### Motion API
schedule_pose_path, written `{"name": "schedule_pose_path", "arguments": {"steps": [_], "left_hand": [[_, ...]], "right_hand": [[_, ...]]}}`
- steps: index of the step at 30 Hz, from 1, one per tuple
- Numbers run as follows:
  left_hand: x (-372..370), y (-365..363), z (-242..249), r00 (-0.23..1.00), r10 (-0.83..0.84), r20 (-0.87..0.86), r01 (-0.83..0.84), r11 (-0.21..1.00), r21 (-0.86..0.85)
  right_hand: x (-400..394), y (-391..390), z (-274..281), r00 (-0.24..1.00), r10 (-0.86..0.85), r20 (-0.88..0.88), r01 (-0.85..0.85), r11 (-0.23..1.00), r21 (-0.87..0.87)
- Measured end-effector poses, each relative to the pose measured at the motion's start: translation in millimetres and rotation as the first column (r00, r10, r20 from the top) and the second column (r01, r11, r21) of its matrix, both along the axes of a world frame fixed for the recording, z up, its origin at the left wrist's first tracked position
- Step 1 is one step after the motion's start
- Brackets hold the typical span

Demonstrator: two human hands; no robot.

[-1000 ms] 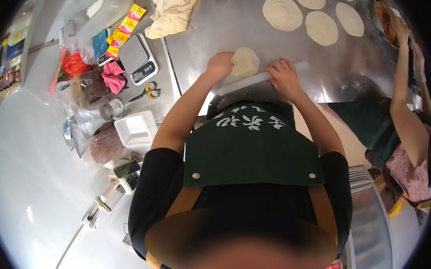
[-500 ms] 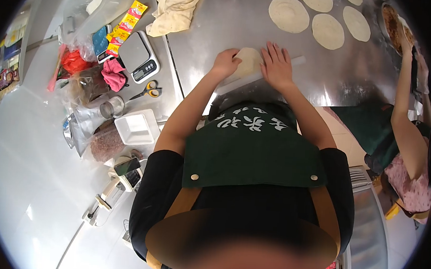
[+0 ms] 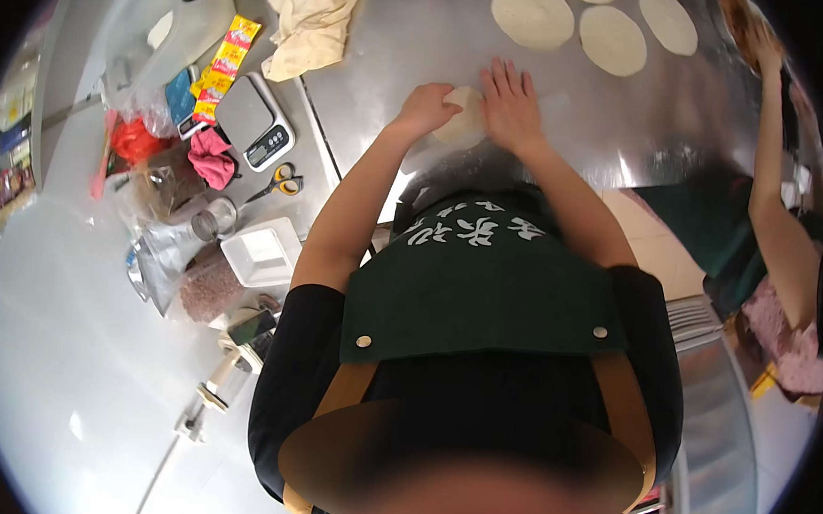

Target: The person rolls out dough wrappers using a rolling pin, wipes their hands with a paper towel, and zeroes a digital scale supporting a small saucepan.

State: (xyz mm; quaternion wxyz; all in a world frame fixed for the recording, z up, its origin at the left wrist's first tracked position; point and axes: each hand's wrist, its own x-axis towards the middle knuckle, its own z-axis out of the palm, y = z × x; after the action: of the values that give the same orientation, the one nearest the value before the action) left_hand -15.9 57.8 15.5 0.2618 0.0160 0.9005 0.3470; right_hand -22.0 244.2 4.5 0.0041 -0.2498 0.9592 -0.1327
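Note:
A small round dough piece [image 3: 461,121] lies on the metal worktop in front of the dark green apron. At its left edge my left hand [image 3: 426,109] is closed, with fingers curled and thumb on the dough. My right hand [image 3: 512,105] lies flat at the dough's right edge, fingers stretched out and slightly apart. A pale, blurred rolling pin [image 3: 555,102] shows faintly just right of that hand; the rest of it is hidden or smeared.
Several flat dough rounds [image 3: 533,14] lie at the top. A cloth [image 3: 315,23], kitchen scale [image 3: 253,120], scissors [image 3: 284,181] and white tray [image 3: 261,252] are on the left. Another person's arm [image 3: 773,166] reaches to a brown-filled round [image 3: 744,30] on the right.
The whole view has shifted, with the worktop items now higher or further left. The rolling pin, earlier visible along the dough's lower edge, now shows only faintly beside my right hand.

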Motion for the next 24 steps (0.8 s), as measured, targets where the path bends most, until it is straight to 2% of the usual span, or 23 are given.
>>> {"name": "schedule_pose_path", "arguments": {"steps": [3,6,9,12,15,18,20,24], "left_hand": [[-7,15,23,0.993,-0.085,0.086,0.096,0.986,-0.134],[1,19,30,0.987,-0.156,0.038,0.16,0.956,-0.246],[17,24,35,0.976,-0.195,-0.097,0.156,0.938,-0.308],[32,30,53,0.955,-0.249,-0.16,0.192,0.933,-0.305],[30,26,55,0.99,0.052,-0.129,-0.061,0.996,-0.068],[28,21,38,1.0,0.027,0.001,-0.026,0.981,-0.193],[31,14,18,0.999,0.05,0.001,-0.049,0.983,-0.179],[30,7,17,0.994,0.077,0.071,-0.068,0.99,-0.121]], "right_hand": [[2,1,3,1.0,-0.02,-0.015,0.02,1.0,-0.021],[19,20,5,1.0,0.02,-0.004,-0.02,0.996,-0.087],[63,55,11,0.995,0.095,0.031,-0.089,0.983,-0.16],[71,75,14,0.983,0.171,0.067,-0.158,0.974,-0.162],[72,88,23,0.968,0.194,0.159,-0.169,0.973,-0.157],[61,88,31,0.967,0.212,0.139,-0.186,0.967,-0.176],[49,84,36,0.968,0.229,0.104,-0.209,0.962,-0.177],[26,66,33,0.942,0.309,0.128,-0.277,0.936,-0.218]]}}
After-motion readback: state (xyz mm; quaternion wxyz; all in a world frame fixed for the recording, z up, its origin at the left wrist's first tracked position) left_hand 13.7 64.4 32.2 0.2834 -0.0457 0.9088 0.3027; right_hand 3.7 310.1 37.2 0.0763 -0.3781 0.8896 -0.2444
